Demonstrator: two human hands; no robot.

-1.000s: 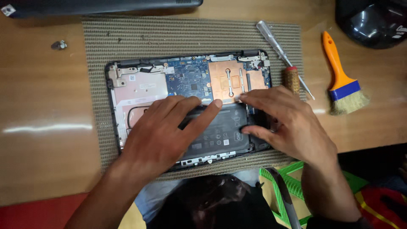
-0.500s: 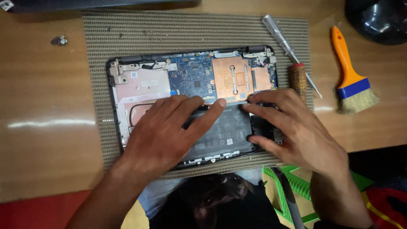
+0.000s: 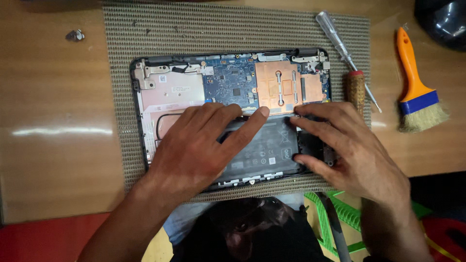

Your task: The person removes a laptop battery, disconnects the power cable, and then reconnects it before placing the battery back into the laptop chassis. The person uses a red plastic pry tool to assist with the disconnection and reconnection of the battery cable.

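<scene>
An opened laptop base (image 3: 145,97) lies on a woven mat (image 3: 194,29), showing a blue circuit board (image 3: 228,85), a copper heat plate (image 3: 281,87) and a black battery (image 3: 269,150). My left hand (image 3: 194,150) rests flat on the battery, fingers spread, index fingertip at the battery's upper edge by the copper plate. My right hand (image 3: 349,150) presses on the battery's right end, fingertips at its top right corner and thumb on its lower right side. Neither hand lifts anything clear.
A clear-handled screwdriver (image 3: 340,43) and a wooden-handled tool (image 3: 356,87) lie right of the laptop. An orange-handled brush (image 3: 417,92) sits further right. A small metal part (image 3: 75,35) is at the far left. A dark rounded object (image 3: 444,19) fills the top right corner.
The view has shifted slightly. Both hands stay on the battery, my right fingers spreading a little along its right end.
</scene>
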